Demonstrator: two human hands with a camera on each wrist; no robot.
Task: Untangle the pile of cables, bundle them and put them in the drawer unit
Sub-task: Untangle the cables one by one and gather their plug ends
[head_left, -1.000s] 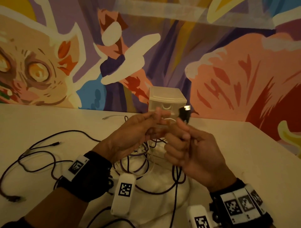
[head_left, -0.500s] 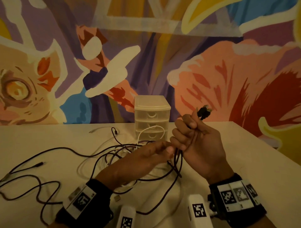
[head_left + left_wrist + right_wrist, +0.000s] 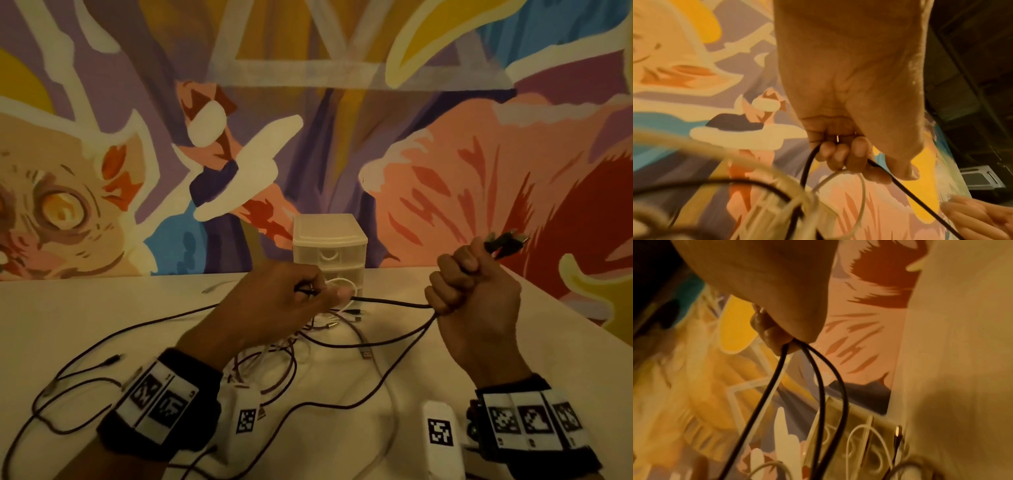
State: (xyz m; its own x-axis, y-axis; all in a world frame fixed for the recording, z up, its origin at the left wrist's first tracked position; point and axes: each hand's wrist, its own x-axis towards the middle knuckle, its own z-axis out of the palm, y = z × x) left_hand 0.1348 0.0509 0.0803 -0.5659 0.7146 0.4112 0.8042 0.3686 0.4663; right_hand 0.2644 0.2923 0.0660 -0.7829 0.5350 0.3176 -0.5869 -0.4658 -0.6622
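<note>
- Your left hand (image 3: pixel 274 301) pinches the black cable (image 3: pixel 390 302) between thumb and fingertips, just in front of the drawer unit (image 3: pixel 330 246). In the left wrist view the fingers (image 3: pixel 840 152) curl round it, cable entering at one side and leaving at the other.
- Your right hand (image 3: pixel 474 301) is clenched on the same cable, raised to the right of the unit. The plug end (image 3: pixel 506 241) sticks out above the fist, pointing up and right.
- Between your hands the cable runs nearly straight, off the table (image 3: pixel 102 308).
- Below your right fist, several dark strands leave the grip; the right wrist view shows three of them (image 3: pixel 818 386) hanging from the closed fingers (image 3: pixel 768 331). One sags back left toward the pile.
- Pile (image 3: pixel 308 342): dark and white cables tangled on the table under and near your left hand, loose connectors lying in it. More dark loops trail out across the near left of the table (image 3: pixel 68 394).
- A white cable (image 3: pixel 342 284) loops up in front of the unit's lower drawers, just behind your left hand; it's also in the left wrist view (image 3: pixel 855 186), touching your fingertips. Can't tell if you're holding it.
- Drawer unit: translucent, three drawers, all closed, at the far edge of the table against the mural wall (image 3: pixel 445 171).
- Both wrists carry bands with printed markers.
</note>
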